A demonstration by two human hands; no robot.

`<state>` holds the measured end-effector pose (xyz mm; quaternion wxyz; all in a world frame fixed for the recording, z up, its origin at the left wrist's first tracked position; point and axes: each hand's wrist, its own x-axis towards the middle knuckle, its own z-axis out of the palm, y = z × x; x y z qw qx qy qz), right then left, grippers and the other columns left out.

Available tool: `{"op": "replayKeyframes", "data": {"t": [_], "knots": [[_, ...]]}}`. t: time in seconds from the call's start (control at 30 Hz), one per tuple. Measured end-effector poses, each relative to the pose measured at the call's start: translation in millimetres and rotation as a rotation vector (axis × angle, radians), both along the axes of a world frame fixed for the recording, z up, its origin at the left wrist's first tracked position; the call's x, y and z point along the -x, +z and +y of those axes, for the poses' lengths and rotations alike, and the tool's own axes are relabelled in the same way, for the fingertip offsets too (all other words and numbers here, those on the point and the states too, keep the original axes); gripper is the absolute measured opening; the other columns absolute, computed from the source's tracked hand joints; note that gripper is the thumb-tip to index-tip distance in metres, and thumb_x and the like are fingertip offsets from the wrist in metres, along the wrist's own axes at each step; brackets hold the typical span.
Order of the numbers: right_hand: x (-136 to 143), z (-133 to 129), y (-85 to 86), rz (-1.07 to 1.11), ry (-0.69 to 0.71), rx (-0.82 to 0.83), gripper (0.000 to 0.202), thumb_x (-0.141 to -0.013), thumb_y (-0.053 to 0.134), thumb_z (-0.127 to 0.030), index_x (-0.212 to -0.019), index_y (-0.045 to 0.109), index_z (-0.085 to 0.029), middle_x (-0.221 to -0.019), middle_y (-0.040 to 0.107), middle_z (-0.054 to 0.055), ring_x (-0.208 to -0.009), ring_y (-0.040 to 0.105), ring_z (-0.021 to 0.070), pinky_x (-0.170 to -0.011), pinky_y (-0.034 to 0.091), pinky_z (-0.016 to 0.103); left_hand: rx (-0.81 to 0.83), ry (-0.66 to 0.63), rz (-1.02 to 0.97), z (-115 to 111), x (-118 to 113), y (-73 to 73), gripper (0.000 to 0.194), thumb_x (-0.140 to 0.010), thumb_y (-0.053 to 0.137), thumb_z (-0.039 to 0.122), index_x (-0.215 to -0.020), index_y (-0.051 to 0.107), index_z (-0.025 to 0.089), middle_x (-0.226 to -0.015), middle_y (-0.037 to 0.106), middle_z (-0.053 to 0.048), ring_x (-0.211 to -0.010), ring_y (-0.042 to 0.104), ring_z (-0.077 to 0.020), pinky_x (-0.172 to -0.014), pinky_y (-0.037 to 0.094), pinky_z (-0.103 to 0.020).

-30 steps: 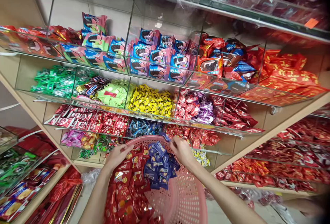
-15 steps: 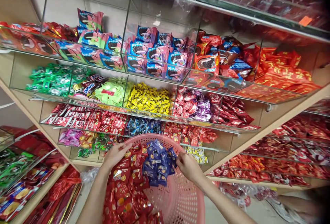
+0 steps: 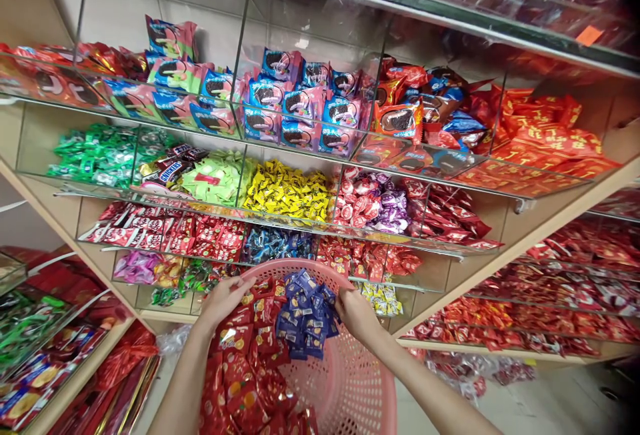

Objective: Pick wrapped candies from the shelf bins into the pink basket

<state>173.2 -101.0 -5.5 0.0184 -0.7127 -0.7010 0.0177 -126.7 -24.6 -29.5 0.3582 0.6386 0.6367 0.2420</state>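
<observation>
A pink perforated basket [image 3: 383,368] sits low in the middle of the view. Red snack packets [image 3: 240,361] fill its left side, and small dark blue packets [image 3: 307,315] lie in a pile near its back rim. My left hand [image 3: 223,301] rests at the basket's upper left rim, over the edge of the red packets, its fingers stretched. At the upper right rim, my right hand [image 3: 356,311] has its fingers curled together beside the blue packets; what is between them, if anything, is hidden.
Glass-fronted shelves rise behind the basket, holding cookie packs [image 3: 300,101], yellow candies [image 3: 287,191], green candies [image 3: 95,155] and orange-red packs [image 3: 550,131]. More red packets [image 3: 565,275] line shelves at the right. Another rack [image 3: 45,355] stands at the lower left.
My right hand has shifted slightly left and up, closer to the blue packets. The limb seen at the far lower right is gone from view. My left hand looks nearly unchanged.
</observation>
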Motion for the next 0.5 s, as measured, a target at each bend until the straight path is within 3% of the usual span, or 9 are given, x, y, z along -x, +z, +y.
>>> {"op": "replayKeyframes", "data": {"t": [0.27, 0.5], "knots": [[-0.5, -2.6, -6.6, -0.02, 0.056, 0.024, 0.024, -0.086, 0.038, -0.024, -0.078, 0.058, -0.015, -0.079, 0.064, 0.01, -0.075, 0.06, 0.0185, -0.06, 0.035, 0.026, -0.001, 0.02, -0.065, -0.1, -0.1, 0.6, 0.045, -0.061, 0.048, 0.062, -0.063, 0.058, 0.019, -0.059, 0.059, 0.001, -0.063, 0.053, -0.0173, -0.059, 0.033, -0.023], [12.7, 14.7, 34.3, -0.007, 0.046, -0.083, 0.026, -0.088, 0.035, -0.031, -0.086, 0.054, -0.014, -0.078, 0.062, 0.009, -0.072, 0.06, 0.017, -0.058, 0.035, 0.023, -0.014, 0.017, -0.065, 1.1, 0.5, -1.1, 0.042, -0.061, 0.049, 0.06, -0.061, 0.058, 0.019, -0.06, 0.058, 0.002, -0.062, 0.052, -0.0162, -0.057, 0.032, -0.023]]}}
